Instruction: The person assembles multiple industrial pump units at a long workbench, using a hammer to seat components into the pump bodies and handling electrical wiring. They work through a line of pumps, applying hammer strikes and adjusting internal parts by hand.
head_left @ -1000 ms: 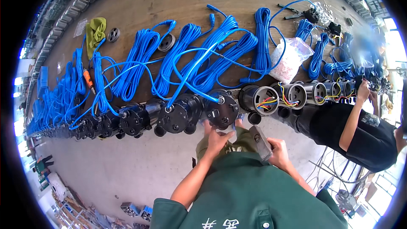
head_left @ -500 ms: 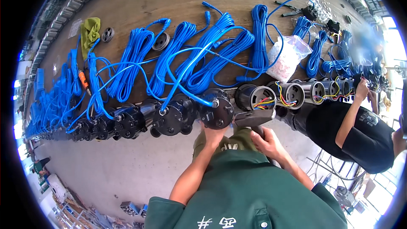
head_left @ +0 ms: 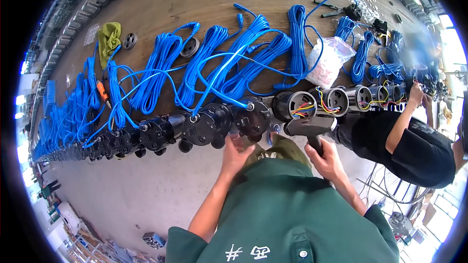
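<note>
My right hand [head_left: 325,159] is wrapped around the handle of a hammer [head_left: 309,126]. Its broad dark head is just below an uncapped metal cylinder [head_left: 294,105] with coloured wires inside. My left hand [head_left: 238,152] is beneath a black-capped cylinder [head_left: 252,118], thumb and fingers apart; its fingertips are close to the cap's lower edge, and I cannot tell whether they touch. A blue cable [head_left: 222,95] runs from that cap back over the table. Left of it is another capped cylinder [head_left: 201,127], also with a blue cable attached.
Coiled blue cables [head_left: 156,73] cover much of the wooden table [head_left: 161,7]. A clear bag of pinkish-white material [head_left: 324,65] lies behind the open cylinders. An orange-handled tool [head_left: 102,91] and a green cloth [head_left: 109,41] are at left. A co-worker [head_left: 404,148] works to the right.
My left hand has drawn down and back from the capped cylinder, its fingers now more visible. The hammer has moved right and slightly up, away from that cylinder.
</note>
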{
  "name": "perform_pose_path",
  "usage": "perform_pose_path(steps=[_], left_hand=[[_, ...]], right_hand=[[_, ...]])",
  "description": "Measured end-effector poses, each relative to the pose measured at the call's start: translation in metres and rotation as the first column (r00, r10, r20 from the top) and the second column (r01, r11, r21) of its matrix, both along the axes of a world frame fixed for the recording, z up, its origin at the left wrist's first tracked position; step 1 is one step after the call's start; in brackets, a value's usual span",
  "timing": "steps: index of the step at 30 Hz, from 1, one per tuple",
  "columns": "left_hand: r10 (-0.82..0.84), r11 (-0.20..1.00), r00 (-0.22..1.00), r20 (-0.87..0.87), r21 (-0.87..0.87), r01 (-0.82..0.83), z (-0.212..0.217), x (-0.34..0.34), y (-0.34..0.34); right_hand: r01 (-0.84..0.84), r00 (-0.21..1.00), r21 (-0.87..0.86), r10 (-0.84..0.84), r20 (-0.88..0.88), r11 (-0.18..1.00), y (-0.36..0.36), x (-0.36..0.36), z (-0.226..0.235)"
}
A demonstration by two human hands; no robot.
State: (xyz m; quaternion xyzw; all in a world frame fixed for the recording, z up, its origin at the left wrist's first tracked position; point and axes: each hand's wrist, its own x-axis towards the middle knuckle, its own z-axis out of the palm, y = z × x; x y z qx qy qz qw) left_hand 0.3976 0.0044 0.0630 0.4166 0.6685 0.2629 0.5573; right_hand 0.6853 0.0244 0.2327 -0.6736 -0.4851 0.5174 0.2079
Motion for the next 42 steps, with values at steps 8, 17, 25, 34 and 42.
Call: perform_pose_path(steps=[8,17,25,34,42], left_hand=[[-0.028,0.989,1.000,-0.003,-0.144,0.028,-0.026,0.001,-0.009],[-0.219,0.939,0.927,-0.305,0.193,0.285,-0.073,0.053,0.026],[-0.180,0.952,0.952,-0.249,0.200,0.233,-0.082,0.053,0.022],[-0.138,0.952,0.975,-0.171,0.247,0.179,-0.070,0.052,0.016],[-0.068,0.911,0.992,-0.105,0.398,0.105,-0.079,0.054,0.008]], right_hand=[[-0.219,0.949,0.075,0.195,0.249,0.973,-0.032,0.008,-0.040],[-0.413,0.911,0.540,0.338,0.238,0.733,-0.023,-0.010,-0.034],[-0.504,0.827,0.431,0.275,0.490,0.748,-0.007,-0.007,-0.090],[-0.176,0.984,0.262,0.166,0.063,0.949,-0.056,0.000,-0.093],[-0.106,0.988,0.028,0.102,0.113,0.994,-0.020,-0.001,-0.064]])
